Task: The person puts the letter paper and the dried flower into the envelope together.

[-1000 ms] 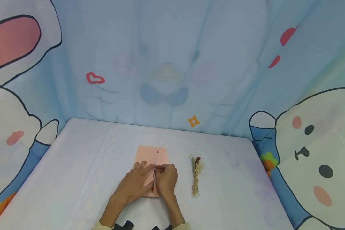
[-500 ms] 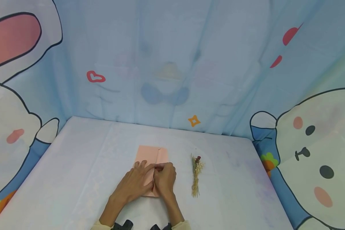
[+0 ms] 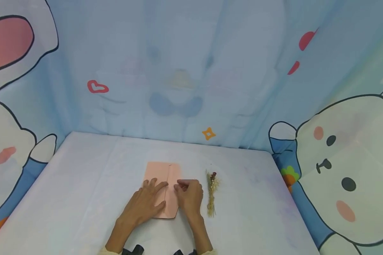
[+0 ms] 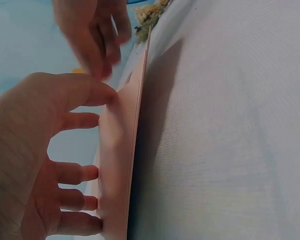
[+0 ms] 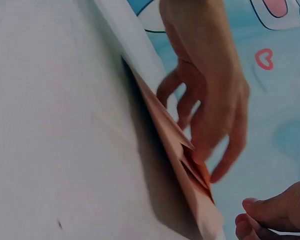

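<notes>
Pink folded paper [image 3: 171,200] lies beneath the left hand [image 3: 143,202], its right edge at the right hand [image 3: 189,197].
The left's spread fingers rest on it, gripping nothing; the right's curl, any hold indiscernible. A dried bouquet [image 3: 211,196] lies right of the paper; white table [image 3: 83,187] stretches left.

In the lower centre, the folded pink rectangular paper sheet [image 3: 171,198] looks smooth and matt; the slim straw-coloured bunch of dried flowers [image 3: 211,198], right of centre, rough; the white counter cloth [image 3: 252,205], matt, finely woven.
</notes>
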`<state>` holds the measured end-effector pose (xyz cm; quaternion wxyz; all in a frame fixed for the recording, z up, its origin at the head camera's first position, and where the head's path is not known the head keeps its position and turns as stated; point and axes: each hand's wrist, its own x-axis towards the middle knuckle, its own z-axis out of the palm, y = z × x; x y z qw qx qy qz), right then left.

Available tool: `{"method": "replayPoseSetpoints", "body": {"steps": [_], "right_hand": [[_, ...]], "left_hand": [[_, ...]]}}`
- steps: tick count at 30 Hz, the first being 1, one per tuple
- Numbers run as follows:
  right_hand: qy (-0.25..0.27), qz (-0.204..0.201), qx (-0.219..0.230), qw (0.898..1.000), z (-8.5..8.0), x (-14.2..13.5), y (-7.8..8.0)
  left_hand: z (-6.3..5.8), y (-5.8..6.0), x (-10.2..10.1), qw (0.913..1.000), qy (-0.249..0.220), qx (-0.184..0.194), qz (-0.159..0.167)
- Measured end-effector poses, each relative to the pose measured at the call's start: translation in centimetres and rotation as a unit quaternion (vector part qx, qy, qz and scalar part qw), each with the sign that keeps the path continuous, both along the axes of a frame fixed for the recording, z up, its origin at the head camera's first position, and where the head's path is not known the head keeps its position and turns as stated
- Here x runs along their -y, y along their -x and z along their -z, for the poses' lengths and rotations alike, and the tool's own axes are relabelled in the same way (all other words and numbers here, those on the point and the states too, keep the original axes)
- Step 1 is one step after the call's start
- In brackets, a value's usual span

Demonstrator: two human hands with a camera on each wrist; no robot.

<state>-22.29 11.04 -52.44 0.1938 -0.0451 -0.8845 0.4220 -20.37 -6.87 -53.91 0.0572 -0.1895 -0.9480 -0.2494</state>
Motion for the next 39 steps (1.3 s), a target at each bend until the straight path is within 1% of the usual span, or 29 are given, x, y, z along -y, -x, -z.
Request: {"method": "replayPoseSetpoints", "body": {"steps": [2, 5, 8, 10, 13, 17, 22, 27, 31, 36, 39], "right_hand": [[-0.015, 0.032, -0.023, 0.999, -0.6, -1.6, -0.2], [-0.022, 0.086, -0.042, 0.995, -1.0, -4.0, -0.2], [-0.023, 0.138, -0.044, 0.989, -1.0, -5.9, -0.2], [-0.027, 0.165, -0.04, 0.985, -0.7, -6.8, -0.2], [-0.033, 0.186, -0.026, 0.982, -0.4, -7.5, -0.4], [-0.039, 0.192, 0.003, 0.981, 0.1, -7.7, -0.8], [-0.041, 0.179, 0.034, 0.982, 1.4, -7.9, -0.9], [-0.026, 0.18, 0.022, 0.983, 2.4, -8.5, -0.8], [-0.03, 0.194, 0.018, 0.98, 2.7, -9.3, -0.7], [-0.029, 0.206, 0.016, 0.978, 2.3, -9.7, -0.8], [-0.02, 0.197, 0.011, 0.98, 1.7, -9.2, -0.8]], "left_hand": [[0.0, 0.0, 0.1, 1.0, -0.002, 0.003, -0.002], [0.0, 0.0, 0.6, 0.9999, 0.002, 0.004, -0.012], [-0.2, -0.2, 1.3, 0.9997, 0.007, -0.002, -0.025], [-0.3, -0.3, 1.7, 0.9995, 0.009, -0.008, -0.03], [-0.4, -0.5, 2.0, 0.9996, 0.006, -0.007, -0.028], [-0.3, -0.7, 1.9, 0.9997, 0.001, 0.004, -0.023], [-0.3, -0.7, 1.3, 0.9998, 0.002, 0.001, -0.021], [-0.4, -0.6, 0.8, 0.9997, -0.004, 0.016, -0.016], [-0.2, -0.5, 0.3, 0.9998, -0.008, 0.013, -0.01], [-0.1, -0.3, -0.4, 0.9999, -0.007, 0.008, -0.007], [-0.1, -0.4, -0.4, 0.9999, -0.008, 0.008, -0.008]]}}
